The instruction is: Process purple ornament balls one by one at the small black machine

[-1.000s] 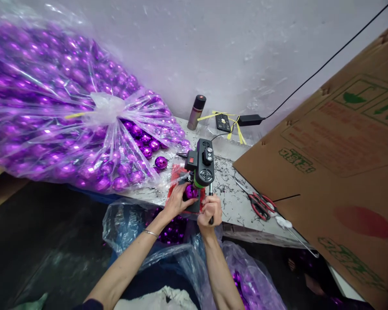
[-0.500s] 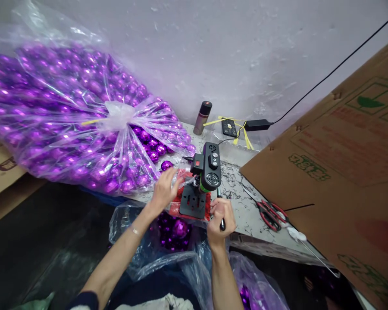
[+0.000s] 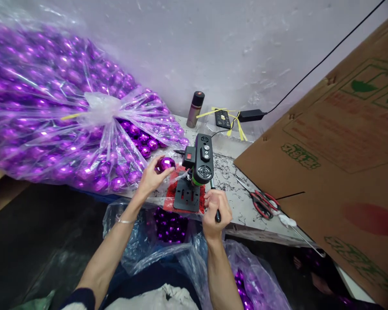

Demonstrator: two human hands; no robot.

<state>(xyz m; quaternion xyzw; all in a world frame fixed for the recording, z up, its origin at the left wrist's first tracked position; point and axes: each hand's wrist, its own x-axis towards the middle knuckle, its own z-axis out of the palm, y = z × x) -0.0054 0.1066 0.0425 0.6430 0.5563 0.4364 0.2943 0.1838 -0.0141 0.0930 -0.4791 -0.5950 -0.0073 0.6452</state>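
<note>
Between the thumb and fingers of my left hand (image 3: 151, 177) is a shiny purple bauble (image 3: 167, 164), just left of a small black bench drill press (image 3: 204, 157). My right hand (image 3: 217, 210) is wrapped round the press's lever handle (image 3: 217, 216), at the right of its base. The flat slotted base plate (image 3: 186, 196) rests on a red patch of the table. Below the table edge, an open clear plastic bag (image 3: 129, 241) holds several purple baubles (image 3: 171, 226).
A large tied bag of purple baubles (image 3: 67, 142) fills the left side. Behind the press are a spray can (image 3: 195, 110) and a black power adapter (image 3: 251, 115). Scissors (image 3: 263, 203) lie at right, before a big cardboard box (image 3: 330, 142). Black shavings (image 3: 228, 172) litter the tabletop (image 3: 236, 202).
My left hand has moved slightly left and up and now holds a purple bauble. A bauble seen below the table edge has dropped out of sight. My right hand stays on the lever.
</note>
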